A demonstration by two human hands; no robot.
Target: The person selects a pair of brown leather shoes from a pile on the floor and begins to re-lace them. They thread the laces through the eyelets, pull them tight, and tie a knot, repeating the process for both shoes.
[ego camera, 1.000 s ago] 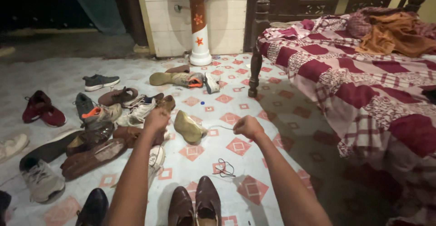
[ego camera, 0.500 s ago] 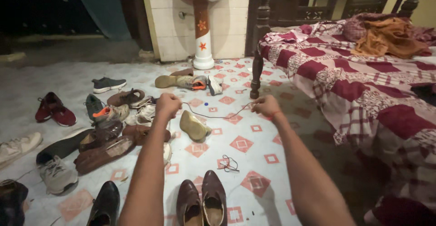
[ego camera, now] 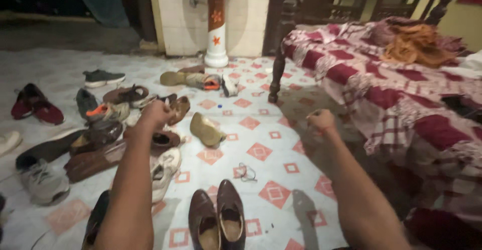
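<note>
A person seated on the tiled floor (ego camera: pixel 281 179) holds both arms out over a scatter of footwear. The left hand (ego camera: pixel 156 114) is closed in a fist, raised just in front of a brown leather shoe (ego camera: pixel 176 108) and above a dark loafer (ego camera: pixel 161 139). The right hand (ego camera: pixel 321 121) is also curled shut, well apart from the left, toward the bed (ego camera: pixel 401 94). A pale sliver shows at its knuckles, possibly the end of a cord, but whether either fist grips anything cannot be told. Judged from this pose, the work in hand is sorting or lacing the shoes, with the hands lifted clear of them. Any pick from the pile would call for a fist to open and drop to the floor. A tan shoe (ego camera: pixel 206 129) lies on its side between the two hands and slightly beyond them. A loose dark lace (ego camera: pixel 245 172) lies nearer the person, beside a pair of brown dress shoes (ego camera: pixel 218 220) standing side by side. A white sneaker (ego camera: pixel 163 172) sits under the left forearm. Maroon sneakers (ego camera: pixel 35 107) and a grey sneaker (ego camera: pixel 42 182) lie out to the left. A washbasin pedestal (ego camera: pixel 217 34) stands at the far wall, and an orange cloth (ego camera: pixel 416 46) is heaped on the checked bedcover.
</note>
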